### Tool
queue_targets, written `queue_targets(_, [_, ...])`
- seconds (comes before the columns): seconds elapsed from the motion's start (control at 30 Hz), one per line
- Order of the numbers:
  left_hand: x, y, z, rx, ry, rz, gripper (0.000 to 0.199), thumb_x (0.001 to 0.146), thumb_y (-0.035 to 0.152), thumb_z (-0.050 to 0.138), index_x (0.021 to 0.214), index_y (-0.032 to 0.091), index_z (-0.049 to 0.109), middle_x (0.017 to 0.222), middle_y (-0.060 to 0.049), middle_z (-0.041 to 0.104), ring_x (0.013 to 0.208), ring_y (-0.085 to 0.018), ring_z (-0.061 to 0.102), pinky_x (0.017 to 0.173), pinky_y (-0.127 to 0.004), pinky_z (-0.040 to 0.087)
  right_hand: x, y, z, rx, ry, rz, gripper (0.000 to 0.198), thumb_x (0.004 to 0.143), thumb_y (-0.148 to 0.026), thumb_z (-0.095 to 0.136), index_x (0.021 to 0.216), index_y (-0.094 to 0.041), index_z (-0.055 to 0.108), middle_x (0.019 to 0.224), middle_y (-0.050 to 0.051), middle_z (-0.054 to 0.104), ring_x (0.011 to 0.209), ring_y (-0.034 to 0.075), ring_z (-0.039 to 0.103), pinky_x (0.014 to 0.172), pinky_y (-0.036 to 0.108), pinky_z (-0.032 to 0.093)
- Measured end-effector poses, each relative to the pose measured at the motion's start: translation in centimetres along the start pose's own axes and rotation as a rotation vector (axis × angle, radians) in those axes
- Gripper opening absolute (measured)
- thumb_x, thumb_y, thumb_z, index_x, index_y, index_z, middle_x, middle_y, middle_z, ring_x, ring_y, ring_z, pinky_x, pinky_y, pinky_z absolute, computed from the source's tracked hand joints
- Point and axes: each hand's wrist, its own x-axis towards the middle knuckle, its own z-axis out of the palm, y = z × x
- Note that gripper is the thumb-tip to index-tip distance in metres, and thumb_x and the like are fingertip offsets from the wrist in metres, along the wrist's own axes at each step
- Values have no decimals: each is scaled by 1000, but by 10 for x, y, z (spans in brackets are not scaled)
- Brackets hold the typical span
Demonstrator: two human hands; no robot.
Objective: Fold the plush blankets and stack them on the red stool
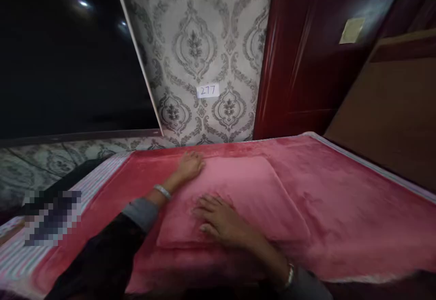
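A pink plush cloth (265, 200), apparently folded into a flat rectangle, lies on a larger red-pink plush blanket (347, 191). My left hand (191, 165) rests at the folded cloth's far left corner, with its fingers stretched over the edge. Nearer to me, my right hand (220, 220) lies palm down on the cloth's left half, fingers spread. Neither hand grips anything that I can see. Each wrist wears a silvery band. The undersides of both hands are hidden.
Striped fabric (102, 177) borders the blanket on the left, with a blurred-out dark object (52, 218) on it. Behind stand a large black screen (75, 63), patterned wallpaper with a paper label (207, 91) reading 277, and a dark red door (306, 63). A brown panel (391, 109) rises at right.
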Motion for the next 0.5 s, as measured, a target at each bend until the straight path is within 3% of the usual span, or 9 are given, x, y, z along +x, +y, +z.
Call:
queue_targets(0.1, [-13, 31, 18, -163, -212, 268, 57, 103, 49, 24, 138, 18, 57, 147, -12, 55, 138, -24, 48, 118, -43, 34, -28, 12, -8, -66, 20, 48, 43, 103, -41, 47, 144, -29, 53, 150, 5, 52, 143, 23, 37, 122, 46, 25])
queue_targets(0.2, [-20, 49, 35, -196, -413, 451, 63, 101, 59, 25, 153, 26, 38, 162, -9, 35, 150, -25, 29, 123, -51, 20, -50, 21, -3, -136, 11, 69, 48, 101, -41, 50, 148, -31, 48, 156, 6, 45, 145, 25, 35, 120, 48, 26])
queue_targets(0.33, [-4, 47, 53, -24, -425, 389, 72, 98, 65, 31, 159, 28, 23, 167, -12, 14, 155, -31, 7, 119, -67, 3, -62, 25, 10, -168, 7, 74, 54, 101, -41, 51, 153, -33, 40, 162, 3, 35, 148, 23, 30, 120, 46, 26])
queue_targets(0.43, [24, 35, 60, 24, -443, 298, 71, 98, 63, 29, 159, 28, 19, 168, -12, 10, 155, -31, 6, 118, -66, 7, -61, 24, 12, -144, 3, 84, 52, 101, -42, 50, 152, -35, 40, 162, 0, 34, 149, 22, 29, 121, 44, 25])
queue_targets(0.5, [43, 29, 64, 26, -447, 231, 68, 99, 63, 29, 158, 32, 23, 167, -9, 18, 155, -29, 12, 120, -63, 12, -60, 23, 10, -130, 3, 92, 52, 101, -42, 49, 152, -36, 40, 163, -1, 33, 149, 21, 28, 121, 44, 24])
